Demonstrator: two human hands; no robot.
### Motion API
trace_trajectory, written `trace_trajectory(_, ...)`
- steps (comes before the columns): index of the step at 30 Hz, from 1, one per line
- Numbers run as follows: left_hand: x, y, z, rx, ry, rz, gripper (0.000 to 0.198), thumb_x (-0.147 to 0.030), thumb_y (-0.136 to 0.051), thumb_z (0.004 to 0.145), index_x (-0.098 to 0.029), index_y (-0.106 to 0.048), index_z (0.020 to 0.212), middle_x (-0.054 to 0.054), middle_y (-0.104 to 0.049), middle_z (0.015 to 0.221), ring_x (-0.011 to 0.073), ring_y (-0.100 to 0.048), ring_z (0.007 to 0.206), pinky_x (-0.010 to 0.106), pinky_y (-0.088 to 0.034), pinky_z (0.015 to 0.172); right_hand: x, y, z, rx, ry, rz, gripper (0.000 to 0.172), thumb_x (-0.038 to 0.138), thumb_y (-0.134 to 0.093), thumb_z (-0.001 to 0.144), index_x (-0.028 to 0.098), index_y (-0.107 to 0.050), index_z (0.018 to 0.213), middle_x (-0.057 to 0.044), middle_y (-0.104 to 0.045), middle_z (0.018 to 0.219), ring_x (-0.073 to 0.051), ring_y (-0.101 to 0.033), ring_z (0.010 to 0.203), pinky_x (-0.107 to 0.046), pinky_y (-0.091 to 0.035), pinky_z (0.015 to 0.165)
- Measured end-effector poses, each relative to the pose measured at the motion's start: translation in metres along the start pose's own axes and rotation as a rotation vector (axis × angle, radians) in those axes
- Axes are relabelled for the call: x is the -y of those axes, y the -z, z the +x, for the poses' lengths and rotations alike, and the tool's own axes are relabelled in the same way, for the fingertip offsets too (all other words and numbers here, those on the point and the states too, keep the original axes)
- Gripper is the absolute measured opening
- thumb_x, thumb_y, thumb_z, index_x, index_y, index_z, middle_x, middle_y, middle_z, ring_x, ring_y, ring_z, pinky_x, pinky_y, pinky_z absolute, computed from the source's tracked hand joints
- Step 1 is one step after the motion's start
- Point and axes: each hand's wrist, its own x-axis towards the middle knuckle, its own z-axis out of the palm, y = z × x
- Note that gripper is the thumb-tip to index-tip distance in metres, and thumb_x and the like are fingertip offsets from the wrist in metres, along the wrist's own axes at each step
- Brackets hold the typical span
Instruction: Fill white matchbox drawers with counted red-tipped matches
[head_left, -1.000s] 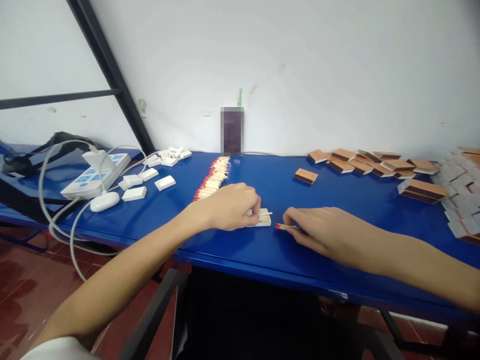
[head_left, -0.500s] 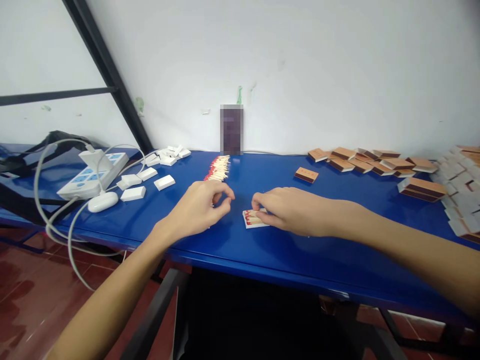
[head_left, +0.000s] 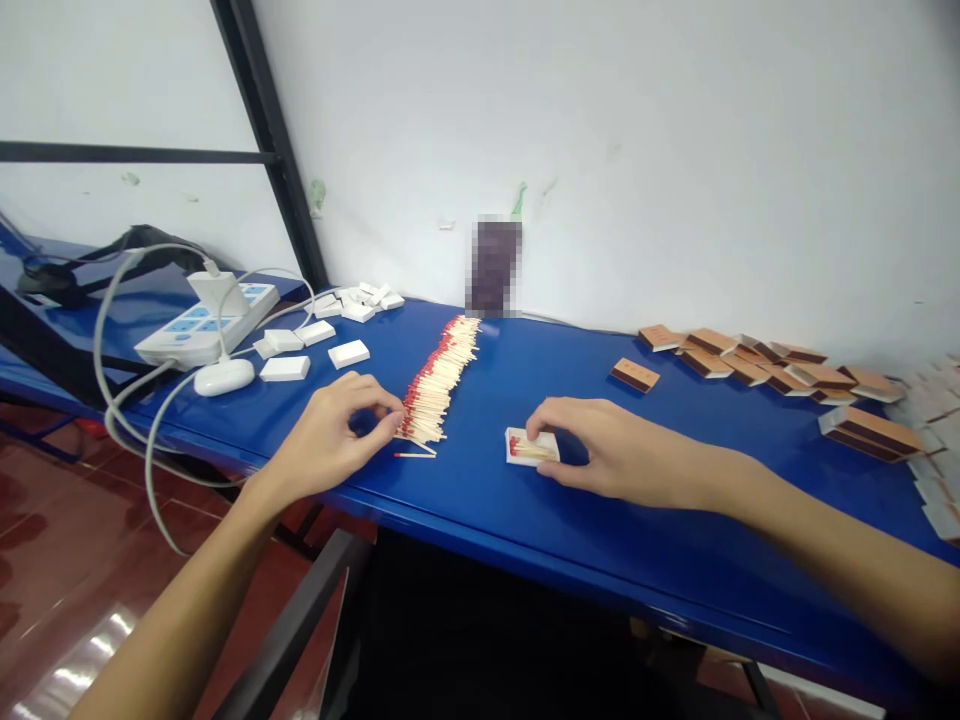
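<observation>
A long row of red-headed matches [head_left: 439, 385] runs from the wall toward me. At its near left end, my left hand [head_left: 341, 430] pinches match heads between thumb and index finger; the exact number is hidden. A loose match [head_left: 414, 456] lies just in front of the row. To the right, my right hand [head_left: 600, 445] holds a small white matchbox tray [head_left: 513, 458], index finger at the far side and thumb at the near right corner. Several matches lie in the tray, heads to the left, partly covered by the fingers.
Several white trays [head_left: 285, 368] lie at the left, beside a power strip [head_left: 206, 325] with looping cables. Brown matchboxes [head_left: 712, 345] are heaped at the back right, one [head_left: 635, 375] apart. More boxes [head_left: 937, 440] are stacked at the right edge. A blurred dark object [head_left: 493, 265] leans on the wall.
My left hand has moved left and down to the near end of the match row, uncovering the row. My right hand stays at the tray, with its thumb and index finger spread wider. The view has shifted.
</observation>
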Motion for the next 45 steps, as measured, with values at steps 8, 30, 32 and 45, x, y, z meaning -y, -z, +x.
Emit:
trace_trajectory(8,-0.002,0.001,-0.001,-0.012,0.023,-0.003,0.022,-0.035,-0.053,0.092,-0.020,-0.067,0.084,0.001,-0.067,0.083,0.0167,-0.058,0.083,0.031,-0.044,0.078,-0.002,-0.009,-0.005,-0.133,-0.067,0.035,0.023,0.036,-0.064,0.084,0.023,-0.058,0.102,-0.003,-0.069,0.096,-0.019,-0.063,0.082,-0.031,-0.047,0.070)
trace_trajectory(30,-0.001,0.013,-0.013,0.193,-0.049,0.081,0.015,-0.031,-0.058,0.089,-0.022,-0.068,0.094,0.003,-0.060,0.097,0.0182,-0.055,0.093,0.032,-0.044,0.085,0.046,-0.035,0.037,-0.259,0.262,-0.240,0.019,0.031,-0.055,0.091,0.017,-0.067,0.097,-0.007,-0.068,0.093,-0.021,-0.059,0.083,-0.035,-0.039,0.073)
trace_trajectory(32,0.001,0.012,-0.014,0.179,-0.035,0.069,0.013,-0.030,-0.058,0.088,-0.021,-0.066,0.090,0.002,-0.061,0.094,0.0174,-0.056,0.089,0.031,-0.044,0.081,0.054,-0.045,0.050,-0.227,0.218,-0.248,0.022,0.031,-0.052,0.094,0.016,-0.068,0.097,-0.007,-0.068,0.095,-0.021,-0.060,0.083,-0.034,-0.039,0.071)
trace_trajectory(45,0.002,0.008,-0.014,0.150,0.019,0.065,0.011,-0.019,-0.056,0.084,-0.019,-0.066,0.086,0.002,-0.061,0.089,0.0159,-0.056,0.083,0.030,-0.044,0.075,0.058,-0.059,0.068,-0.272,0.172,-0.095,0.013,0.018,-0.055,0.088,0.018,-0.064,0.079,0.000,-0.064,0.079,-0.014,-0.051,0.070,-0.029,-0.034,0.065)
